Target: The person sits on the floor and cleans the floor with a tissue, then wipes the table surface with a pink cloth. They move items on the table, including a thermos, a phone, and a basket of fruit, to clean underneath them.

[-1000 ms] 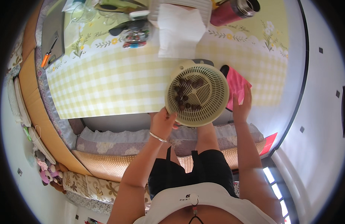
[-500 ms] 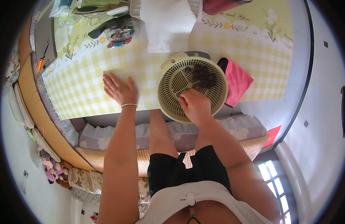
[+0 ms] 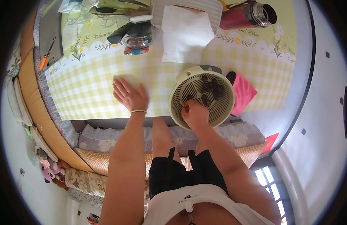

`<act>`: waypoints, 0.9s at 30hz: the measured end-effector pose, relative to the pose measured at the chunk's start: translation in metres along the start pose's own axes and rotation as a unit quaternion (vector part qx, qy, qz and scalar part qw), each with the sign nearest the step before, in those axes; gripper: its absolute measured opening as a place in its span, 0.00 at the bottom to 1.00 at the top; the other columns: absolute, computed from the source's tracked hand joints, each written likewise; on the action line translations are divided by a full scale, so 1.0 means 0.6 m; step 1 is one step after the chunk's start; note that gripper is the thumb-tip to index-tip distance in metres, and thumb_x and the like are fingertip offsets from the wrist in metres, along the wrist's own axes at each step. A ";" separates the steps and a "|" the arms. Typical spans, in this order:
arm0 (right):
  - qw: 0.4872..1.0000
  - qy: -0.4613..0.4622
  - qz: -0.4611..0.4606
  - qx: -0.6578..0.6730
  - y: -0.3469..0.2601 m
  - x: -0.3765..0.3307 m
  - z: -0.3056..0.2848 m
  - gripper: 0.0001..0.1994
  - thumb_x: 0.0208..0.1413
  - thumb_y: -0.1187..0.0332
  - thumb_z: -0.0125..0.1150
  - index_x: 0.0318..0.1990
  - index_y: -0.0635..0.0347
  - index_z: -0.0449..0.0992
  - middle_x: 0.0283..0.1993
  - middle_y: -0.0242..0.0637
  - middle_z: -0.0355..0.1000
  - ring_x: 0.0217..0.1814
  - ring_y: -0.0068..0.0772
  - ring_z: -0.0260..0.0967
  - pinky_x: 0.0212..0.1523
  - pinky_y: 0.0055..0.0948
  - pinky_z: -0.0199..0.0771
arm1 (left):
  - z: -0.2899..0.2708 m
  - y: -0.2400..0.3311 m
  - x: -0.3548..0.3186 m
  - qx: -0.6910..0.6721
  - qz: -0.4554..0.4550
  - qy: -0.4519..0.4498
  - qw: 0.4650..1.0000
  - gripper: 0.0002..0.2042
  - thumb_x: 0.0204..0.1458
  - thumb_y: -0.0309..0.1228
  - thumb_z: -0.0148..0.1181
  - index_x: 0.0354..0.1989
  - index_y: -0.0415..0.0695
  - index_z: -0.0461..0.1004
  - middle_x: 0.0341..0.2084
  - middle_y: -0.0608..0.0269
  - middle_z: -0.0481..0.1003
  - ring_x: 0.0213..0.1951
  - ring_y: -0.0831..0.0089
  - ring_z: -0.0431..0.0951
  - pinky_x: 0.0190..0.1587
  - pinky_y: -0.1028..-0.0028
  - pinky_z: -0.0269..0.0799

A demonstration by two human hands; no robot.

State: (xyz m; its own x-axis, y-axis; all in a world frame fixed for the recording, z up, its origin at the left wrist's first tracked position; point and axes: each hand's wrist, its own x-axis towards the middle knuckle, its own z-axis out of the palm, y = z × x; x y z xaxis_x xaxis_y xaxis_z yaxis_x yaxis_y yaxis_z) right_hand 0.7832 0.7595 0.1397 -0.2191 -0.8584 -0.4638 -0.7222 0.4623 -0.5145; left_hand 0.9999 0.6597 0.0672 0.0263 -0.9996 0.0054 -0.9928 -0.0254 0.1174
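My right hand point(image 3: 196, 115) reaches into a round cream colander point(image 3: 229, 107) with slotted walls. Its fingers are curled together in a pinch over the left part of the inside. A small dark round spot shows at the fingertips, but what they hold is mostly hidden. Dark purple grapes point(image 3: 214, 89) lie clustered in the colander's far right part, beyond the hand. My left hand point(image 3: 131, 98) rests palm down on the checked tablecloth point(image 3: 87, 93), left of the colander, with fingers stretched out and a bangle at the wrist. A grey part shows behind the colander's far rim.
Right of the colander lies a pink cloth point(image 3: 244, 93). A white paper sheet point(image 3: 186, 37) overlaps a ribbed white tray point(image 3: 214, 11) beyond it. Farther right lies an uncapped red flask point(image 3: 243, 17). Orange-handled scissors point(image 3: 45, 62) lie on a dark board point(image 3: 51, 32) at far left.
The view has shifted, bringing the flask's open mouth into sight. My right hand has moved slightly leftward inside the colander, its fingers still pinched. My left hand stays flat on the cloth.
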 end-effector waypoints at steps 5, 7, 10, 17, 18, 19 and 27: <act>0.939 -0.009 0.094 0.330 -0.028 0.007 -0.078 0.05 0.55 0.75 0.59 0.39 0.62 0.73 0.29 0.37 0.77 0.28 0.30 0.75 0.31 0.27 0.75 | -0.001 0.002 0.002 0.000 0.000 -0.011 1.000 0.41 0.57 0.49 0.52 0.73 0.34 0.46 0.73 0.39 0.45 0.74 0.44 0.43 0.70 0.45 0.38; 0.837 -0.091 0.191 0.504 -0.053 0.019 -0.133 0.07 0.58 0.77 0.57 0.43 0.63 0.71 0.28 0.36 0.76 0.30 0.25 0.74 0.31 0.24 0.74 | -0.002 0.004 0.003 0.003 -0.001 -0.016 1.000 0.42 0.57 0.49 0.52 0.72 0.33 0.45 0.72 0.37 0.45 0.73 0.43 0.43 0.70 0.44 0.38; 0.810 -0.118 0.191 0.542 -0.068 0.035 -0.178 0.07 0.60 0.77 0.54 0.45 0.64 0.71 0.27 0.33 0.73 0.25 0.18 0.66 0.27 0.18 0.66 | -0.003 0.001 0.001 0.007 -0.001 -0.018 1.000 0.42 0.57 0.48 0.52 0.72 0.32 0.46 0.72 0.37 0.44 0.73 0.43 0.43 0.70 0.44 0.38; 0.778 -0.156 0.145 0.592 -0.061 0.026 -0.214 0.13 0.59 0.81 0.53 0.50 0.67 0.78 0.30 0.32 0.74 0.26 0.15 0.62 0.28 0.15 0.62 | -0.007 0.007 0.004 0.006 0.002 -0.019 1.000 0.42 0.57 0.47 0.53 0.72 0.32 0.46 0.72 0.36 0.45 0.74 0.43 0.42 0.70 0.44 0.38; 0.793 -0.153 0.145 0.572 -0.062 0.017 -0.224 0.12 0.59 0.81 0.54 0.48 0.67 0.79 0.31 0.33 0.76 0.27 0.15 0.64 0.28 0.16 0.63 | -0.008 0.008 0.005 0.007 0.002 -0.019 1.000 0.42 0.57 0.47 0.53 0.72 0.32 0.46 0.72 0.36 0.45 0.74 0.43 0.42 0.70 0.44 0.38; 0.807 -0.152 0.145 0.553 -0.076 0.009 -0.247 0.10 0.59 0.81 0.55 0.45 0.68 0.79 0.33 0.35 0.77 0.28 0.16 0.65 0.28 0.18 0.64 | -0.006 0.006 0.004 0.004 0.000 -0.016 1.000 0.41 0.57 0.47 0.52 0.72 0.33 0.45 0.73 0.38 0.44 0.74 0.44 0.42 0.71 0.45 0.37; 0.637 -0.265 -0.292 0.662 -0.098 -0.003 -0.358 0.07 0.55 0.75 0.65 0.39 0.69 0.80 0.32 0.39 0.79 0.25 0.31 0.72 0.24 0.25 0.70 | 0.000 0.007 0.002 0.004 -0.009 -0.013 1.000 0.41 0.57 0.47 0.51 0.73 0.36 0.45 0.73 0.42 0.43 0.74 0.45 0.42 0.71 0.47 0.36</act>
State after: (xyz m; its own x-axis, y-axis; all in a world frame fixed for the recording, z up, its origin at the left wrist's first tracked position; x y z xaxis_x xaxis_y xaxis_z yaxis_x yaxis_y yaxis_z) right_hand 0.6850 0.6861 0.3255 0.3396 -0.9364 0.0889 0.6853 0.1816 -0.7052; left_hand 0.9957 0.6586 0.0675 0.0416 -0.9989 -0.0230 -0.9931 -0.0439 0.1090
